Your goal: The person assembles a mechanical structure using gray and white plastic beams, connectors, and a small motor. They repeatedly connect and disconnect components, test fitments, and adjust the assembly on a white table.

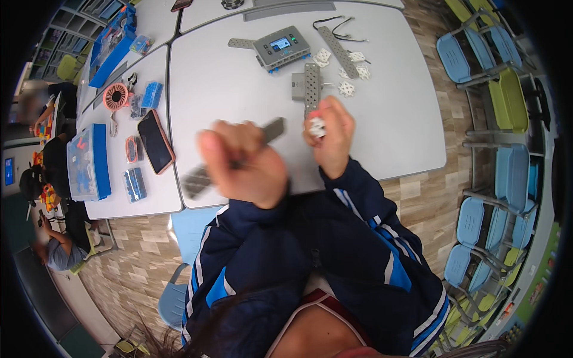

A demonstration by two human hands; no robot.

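My left hand [248,164] is closed around a long grey perforated beam [197,182], which slants across it above the near table edge; the hand is slightly blurred. To its right, my right hand [337,134] grips a small white plastic connector [317,126] in its fingers. Just beyond that hand lies another grey perforated beam [311,86] against a grey block-shaped part [297,87]. Farther back is a grey controller box [282,49] with a lit screen. Several white connectors [346,89] lie near a third perforated beam [338,52].
Black cables [343,37] lie at the back. On the left table are a phone [156,142], a pink fan [116,96], small packets of parts [135,184] and a blue-edged parts box [87,162]. Chairs [512,173] stand stacked at right. A person [62,250] sits far left.
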